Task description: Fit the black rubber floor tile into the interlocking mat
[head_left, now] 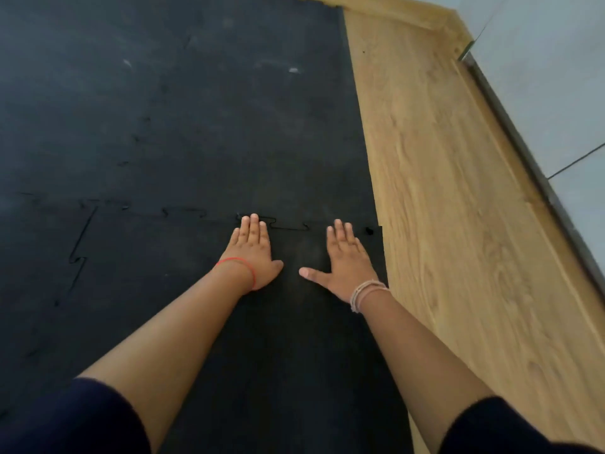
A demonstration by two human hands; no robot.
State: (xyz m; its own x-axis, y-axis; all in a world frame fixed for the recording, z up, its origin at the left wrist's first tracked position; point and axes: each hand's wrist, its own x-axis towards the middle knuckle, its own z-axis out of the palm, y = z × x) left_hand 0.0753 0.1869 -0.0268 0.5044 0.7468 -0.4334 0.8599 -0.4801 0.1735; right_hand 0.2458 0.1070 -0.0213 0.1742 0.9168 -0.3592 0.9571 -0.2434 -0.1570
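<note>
The black rubber floor tile (pixel 294 322) lies flat on the floor below me, its toothed far edge meeting the interlocking mat (pixel 196 109) along a jagged seam (pixel 288 227). Part of that seam shows as a thin dark gap, and a small hole sits at its right end. My left hand (pixel 253 249) rests palm down on the tile, fingertips on the seam. My right hand (pixel 343 257) lies flat beside it, fingers spread, fingertips just short of the seam. Neither hand holds anything.
Light wooden flooring (pixel 458 208) runs along the mat's right edge. Beyond it a metal strip (pixel 523 158) borders grey tiled floor (pixel 556 77). Another puzzle seam (pixel 78 253) runs down the tile's left side. The mat stretches far ahead and to the left.
</note>
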